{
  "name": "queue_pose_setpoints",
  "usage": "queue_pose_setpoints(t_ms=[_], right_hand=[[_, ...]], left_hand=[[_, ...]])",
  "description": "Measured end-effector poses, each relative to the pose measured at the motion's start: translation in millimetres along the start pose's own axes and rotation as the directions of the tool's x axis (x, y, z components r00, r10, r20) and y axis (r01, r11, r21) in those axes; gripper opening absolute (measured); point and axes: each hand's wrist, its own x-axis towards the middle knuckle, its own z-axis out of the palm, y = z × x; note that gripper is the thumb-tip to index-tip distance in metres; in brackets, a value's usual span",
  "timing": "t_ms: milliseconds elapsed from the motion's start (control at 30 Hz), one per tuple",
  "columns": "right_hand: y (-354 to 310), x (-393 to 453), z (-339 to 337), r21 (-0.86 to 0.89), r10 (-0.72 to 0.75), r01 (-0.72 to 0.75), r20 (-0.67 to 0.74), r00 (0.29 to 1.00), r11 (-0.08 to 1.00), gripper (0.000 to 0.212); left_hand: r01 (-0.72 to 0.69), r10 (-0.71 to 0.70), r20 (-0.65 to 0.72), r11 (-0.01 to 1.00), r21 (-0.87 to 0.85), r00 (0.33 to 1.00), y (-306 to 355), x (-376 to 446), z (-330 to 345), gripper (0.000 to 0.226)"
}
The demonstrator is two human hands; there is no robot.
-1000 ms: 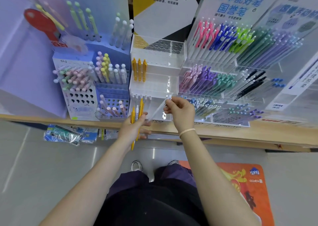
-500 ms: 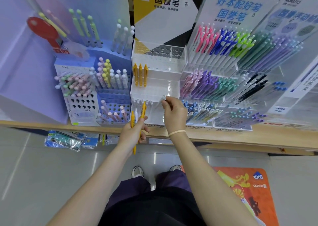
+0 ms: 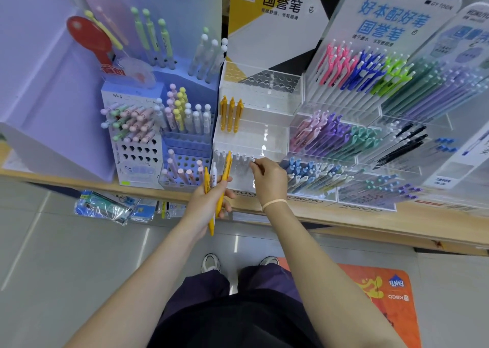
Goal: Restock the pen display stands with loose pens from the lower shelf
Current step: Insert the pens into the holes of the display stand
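Centre frame: right hand (image 3: pixel 270 179) pinching translucent white pen (image 3: pixel 252 160) into clear acrylic stand's (image 3: pixel 275 138) bottom row; left hand (image 3: pixel 209 202) gripping spare yellow pens (image 3: pixel 223 183). Best seated straight, fully down.

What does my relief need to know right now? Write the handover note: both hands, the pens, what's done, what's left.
Left hand grips a small bundle of pens, mostly yellow and one white, below the clear stand.
Right hand pinches a white pen at the bottom tier's row of white pens, at its right end.
Done: three yellow pens stand in the middle tier; several white ones fill the left of the bottom tier.
Left: seat the pinched pen, then slot in the bundle. The top tier's holes stand empty.
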Motion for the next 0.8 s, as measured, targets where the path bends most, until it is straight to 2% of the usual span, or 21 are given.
queue_pose_setpoints(t_ms=[133,200,267,333,467,600,700,800], right_hand=[[-3,-4,-7,0.016,0.133,-0.134,0.068,0.989,0.991,0.024],[-13,-11,-19,0.231,0.205,-0.231,0.130,0.970,0.945,0.024],[-27,-19,-33,0.487,0.236,-0.357,0.293,0.927,0.797,0.021],[-37,-22,-44,0.581,0.184,-0.376,0.363,0.914,0.722,0.016],[-48,-12,-61,0.586,0.135,-0.310,0.322,0.937,0.749,0.010],[-67,4,-79,0.620,0.136,-0.273,0.260,0.956,0.736,0.007],[-81,17,-89,0.660,0.148,-0.185,0.112,0.983,0.729,0.004],[-86,33,-92,0.637,0.127,-0.048,-0.078,0.989,0.769,0.000]], left_hand=[[-0.030,0.029,0.063,0.999,0.014,0.998,1,-5,-4,0.026],[-0.038,0.037,0.092,0.999,0.013,0.995,3,-5,-5,0.027],[-0.037,0.035,0.123,0.999,0.017,0.992,5,-6,-3,0.028],[-0.036,0.028,0.149,0.998,0.045,0.988,8,-7,3,0.030],[-0.052,0.039,0.180,0.996,0.066,0.983,23,-8,16,0.033],[-0.074,0.059,0.123,0.990,0.121,0.991,45,-5,25,0.031],[-0.075,0.070,0.039,0.988,0.135,0.997,60,-1,26,0.030],[-0.067,0.072,-0.029,0.985,0.158,0.997,67,3,23,0.030]])
